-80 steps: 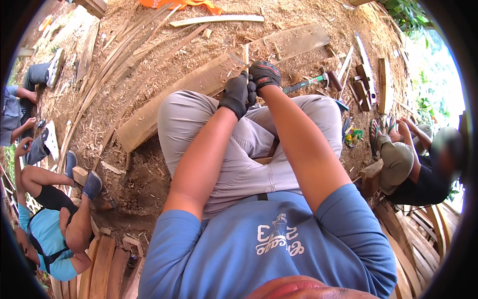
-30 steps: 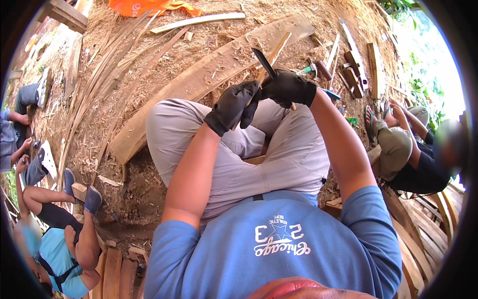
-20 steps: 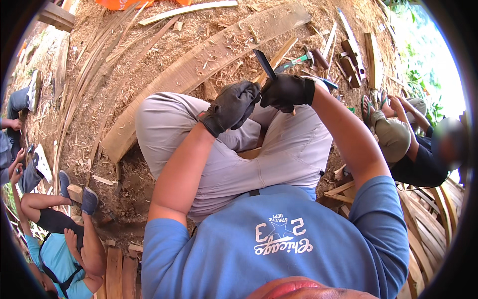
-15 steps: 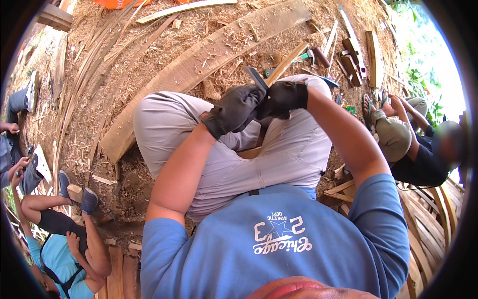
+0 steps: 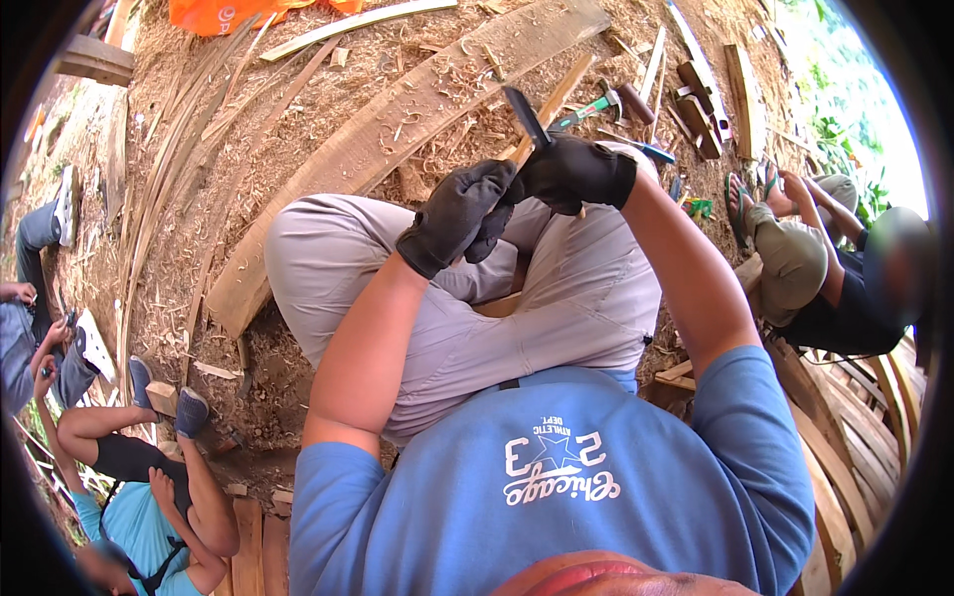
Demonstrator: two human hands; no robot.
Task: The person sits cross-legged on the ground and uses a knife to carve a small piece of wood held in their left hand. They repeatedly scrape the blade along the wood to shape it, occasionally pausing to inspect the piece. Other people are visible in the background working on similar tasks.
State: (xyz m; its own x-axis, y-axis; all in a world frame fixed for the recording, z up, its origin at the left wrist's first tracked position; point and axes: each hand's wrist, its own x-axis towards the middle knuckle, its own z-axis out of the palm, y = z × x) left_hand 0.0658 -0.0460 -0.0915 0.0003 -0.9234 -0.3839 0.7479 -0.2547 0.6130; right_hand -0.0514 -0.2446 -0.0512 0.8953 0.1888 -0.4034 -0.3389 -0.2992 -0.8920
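Both my hands wear black gloves and meet above my crossed legs. My left hand (image 5: pixel 457 214) is closed around the lower part of a thin wooden strip (image 5: pixel 564 91), which slants up and away to the right. Beside it, my right hand (image 5: pixel 576 176) is closed, with a dark flat metal blade (image 5: pixel 526 115) jutting out past its fingers and crossing the strip. The blade's exact kind cannot be made out. A short light-coloured end shows below the right glove; what it belongs to is hidden by the hand.
A long curved plank (image 5: pixel 348 159) lies ahead on shaving-strewn ground. Beyond my right hand are a green-handled hammer (image 5: pixel 588 111) and wooden hand planes (image 5: pixel 699 121). People sit at the right (image 5: pixel 795 258) and lower left (image 5: pixel 139 507). An orange sheet (image 5: pixel 234 15) lies at the far left.
The blade has swung up and to the right, and now stands clear of the left glove beside my right hand. My right hand has turned; the left has shifted slightly left.
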